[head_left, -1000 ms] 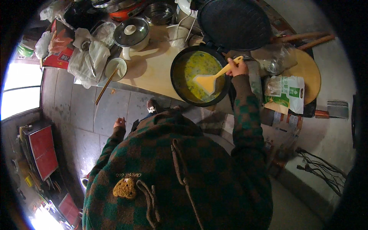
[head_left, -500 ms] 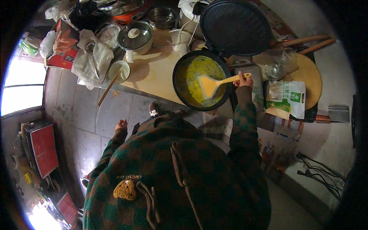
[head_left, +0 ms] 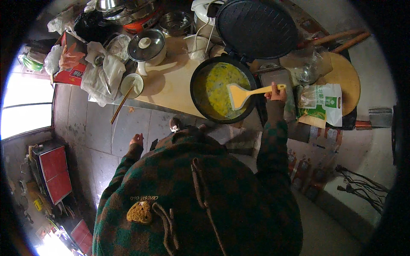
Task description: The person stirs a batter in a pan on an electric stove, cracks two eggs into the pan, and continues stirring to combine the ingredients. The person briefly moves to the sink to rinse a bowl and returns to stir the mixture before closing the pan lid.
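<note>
My right hand grips the handle of a yellow spatula. The spatula's broad, pale-edged blade lies over the right part of a yellow-green egg-like mixture. That mixture covers the floor of a round black electric griddle, whose black ribbed lid is tilted back on its hinge. My left hand hangs low beside my body, away from the counter, its fingers loosely curled with nothing visible in them.
Left of the griddle, on the counter, are a bowl with chopsticks across it and a glass-lidded pot. To the right lie a green-white food bag and a round wooden board. A rice cooker stands behind.
The spatula and my right hand have shifted slightly to the right across the griddle. My left hand hangs as before. The whole view has turned a little.
</note>
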Available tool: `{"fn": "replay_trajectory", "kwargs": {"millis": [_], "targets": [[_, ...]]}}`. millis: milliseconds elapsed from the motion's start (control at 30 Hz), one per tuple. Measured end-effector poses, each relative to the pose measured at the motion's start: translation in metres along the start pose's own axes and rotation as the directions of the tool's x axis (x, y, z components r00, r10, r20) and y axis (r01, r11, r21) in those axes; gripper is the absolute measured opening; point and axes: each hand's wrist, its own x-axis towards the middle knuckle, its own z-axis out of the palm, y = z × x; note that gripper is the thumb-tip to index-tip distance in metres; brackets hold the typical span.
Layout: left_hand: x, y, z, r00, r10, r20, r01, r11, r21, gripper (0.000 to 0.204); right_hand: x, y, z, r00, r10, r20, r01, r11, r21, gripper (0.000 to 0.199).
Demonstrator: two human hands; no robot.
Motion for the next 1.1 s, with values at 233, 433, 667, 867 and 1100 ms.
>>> {"fn": "replay_trajectory", "kwargs": {"millis": [233, 433, 667, 867, 1100], "targets": [[-0.001, 0.019, -0.006, 0.998, 0.023, -0.053, -0.02, 0.999, 0.05, 0.037, 0.001, -0.048, 0.068, 0.802, -0.105, 0.588, 0.209, 0.972, -0.112, 0.022], [-0.01, 0.02, -0.005, 0.999, -0.002, -0.046, 0.002, 1.0, 0.004, 0.037, -0.007, -0.062, 0.142, 0.64, -0.11, 0.76, 0.313, 0.941, -0.127, 0.025], [-0.021, -0.002, 0.009, 0.996, -0.009, -0.085, 0.009, 1.0, -0.002, 0.038, -0.003, -0.076, 0.161, 0.75, -0.274, 0.602, 0.326, 0.945, 0.023, 0.024], [-0.018, -0.022, 0.016, 0.997, -0.029, -0.068, 0.029, 1.0, 0.003, 0.037, -0.002, -0.071, 0.14, 0.685, -0.16, 0.71, 0.38, 0.911, -0.161, 0.025], [-0.012, -0.013, 0.012, 0.999, -0.015, -0.05, 0.014, 1.0, -0.018, 0.038, 0.009, -0.058, 0.102, 0.928, -0.167, 0.332, 0.214, 0.971, -0.111, 0.031]]}}
